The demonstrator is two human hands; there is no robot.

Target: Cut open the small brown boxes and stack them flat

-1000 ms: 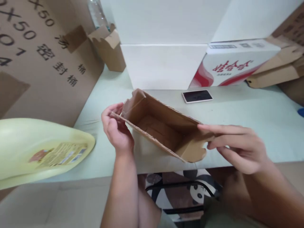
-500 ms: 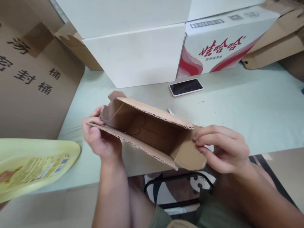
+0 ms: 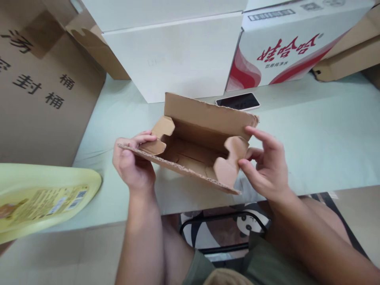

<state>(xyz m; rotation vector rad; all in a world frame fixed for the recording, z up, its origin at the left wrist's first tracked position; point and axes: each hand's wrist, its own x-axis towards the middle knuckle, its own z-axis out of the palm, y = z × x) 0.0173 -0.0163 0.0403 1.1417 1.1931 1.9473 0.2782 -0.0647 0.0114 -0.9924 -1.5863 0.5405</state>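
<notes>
Tucking in the end flaps of the open corrugated box over the desk seemed in hand. The left hand's grip pinched its near panel; the right hand's held its right end. Next seemingly called for steadied walls.

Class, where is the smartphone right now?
In the head view, the smartphone lies right of centre on the table, just beyond the open cardboard box and in front of the red-and-white carton.

Soft, even indoor light, pale tabletop fairly bright, cardboard box shadowed inside, wide-angle stretching of the yellow bottle at left, its label's small print blurred.
</notes>
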